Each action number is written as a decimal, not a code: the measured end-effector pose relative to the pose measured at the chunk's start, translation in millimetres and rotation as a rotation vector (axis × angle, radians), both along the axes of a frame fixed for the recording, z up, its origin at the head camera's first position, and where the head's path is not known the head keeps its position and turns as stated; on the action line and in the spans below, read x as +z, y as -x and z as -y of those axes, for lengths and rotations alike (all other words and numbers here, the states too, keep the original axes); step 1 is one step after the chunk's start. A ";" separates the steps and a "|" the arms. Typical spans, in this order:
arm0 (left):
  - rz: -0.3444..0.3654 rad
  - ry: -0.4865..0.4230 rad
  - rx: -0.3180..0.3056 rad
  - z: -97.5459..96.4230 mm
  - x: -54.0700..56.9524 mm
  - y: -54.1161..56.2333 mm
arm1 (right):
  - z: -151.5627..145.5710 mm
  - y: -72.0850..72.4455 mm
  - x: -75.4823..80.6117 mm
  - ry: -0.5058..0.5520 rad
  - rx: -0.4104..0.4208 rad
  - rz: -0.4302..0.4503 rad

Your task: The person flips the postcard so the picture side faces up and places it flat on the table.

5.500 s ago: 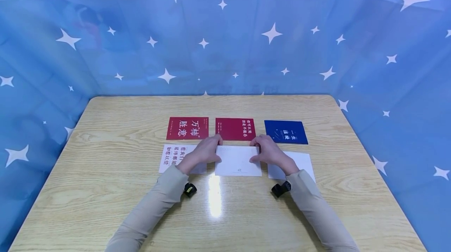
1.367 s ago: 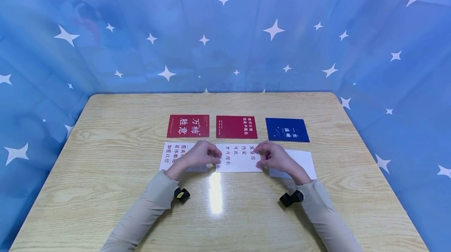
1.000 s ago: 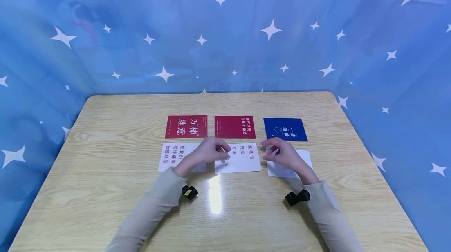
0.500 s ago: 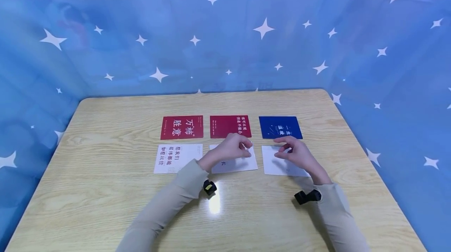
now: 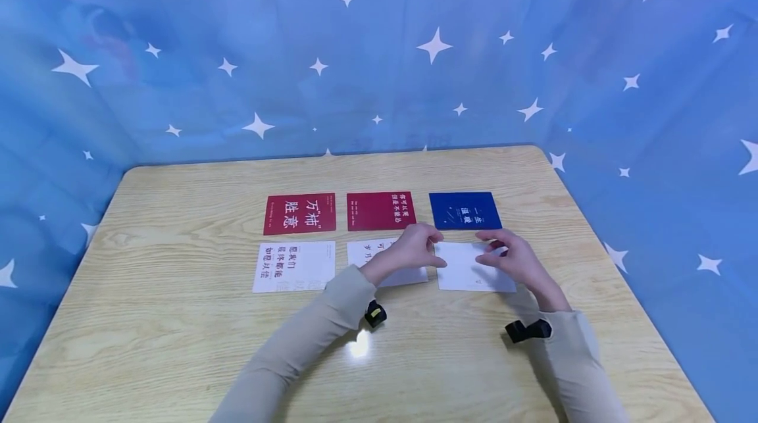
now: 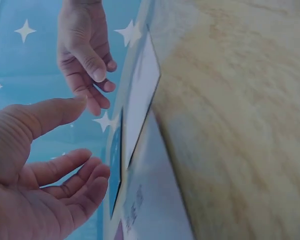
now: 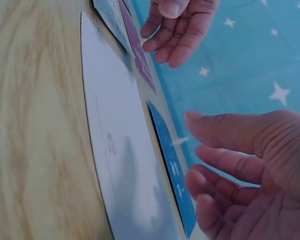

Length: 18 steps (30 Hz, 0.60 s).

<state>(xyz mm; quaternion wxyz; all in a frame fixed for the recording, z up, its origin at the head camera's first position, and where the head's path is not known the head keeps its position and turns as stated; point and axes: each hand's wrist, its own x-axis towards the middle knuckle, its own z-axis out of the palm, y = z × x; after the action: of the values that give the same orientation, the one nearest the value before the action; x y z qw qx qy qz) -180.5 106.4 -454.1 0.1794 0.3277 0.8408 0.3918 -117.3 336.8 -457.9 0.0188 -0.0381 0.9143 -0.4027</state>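
Observation:
Over the left edge of a nearly plain white postcard [image 5: 464,268] hovers my left hand [image 5: 410,250], thumb and fingers apart and nothing between them. It partly hides the middle white postcard [image 5: 358,255], which carries dark lettering. My right hand [image 5: 512,260] hangs at the plain postcard's right side, thumb and fingertips spread and holding nothing. In the right wrist view the plain postcard [image 7: 115,135] lies flat, small print on it, with that hand's shadow across its surface. Both wrist views show the hands raised above the cards, facing each other.
A third white postcard [image 5: 296,265] with lettering lies at the front left. Behind the white row stand a red postcard [image 5: 299,214], a second red postcard [image 5: 376,212] and a blue postcard [image 5: 464,210]. A blue starry cloth [image 5: 355,68] hangs behind the wooden table [image 5: 177,318].
The middle white postcard, earlier plain side up, now shows its lettering. Both hands have let go of it and moved right to the plain postcard at the front right.

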 end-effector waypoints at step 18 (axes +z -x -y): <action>-0.127 0.221 0.043 -23.0 -10.7 -4.0 | -16.0 0.9 -14.2 -0.154 -0.014 -0.054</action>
<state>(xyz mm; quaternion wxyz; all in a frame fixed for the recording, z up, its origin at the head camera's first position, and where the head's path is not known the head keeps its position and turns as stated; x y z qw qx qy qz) -176.5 129.4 -464.8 0.1522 0.3119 0.8954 0.2790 -118.2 352.9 -472.1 -0.0059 -0.0411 0.9430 -0.3301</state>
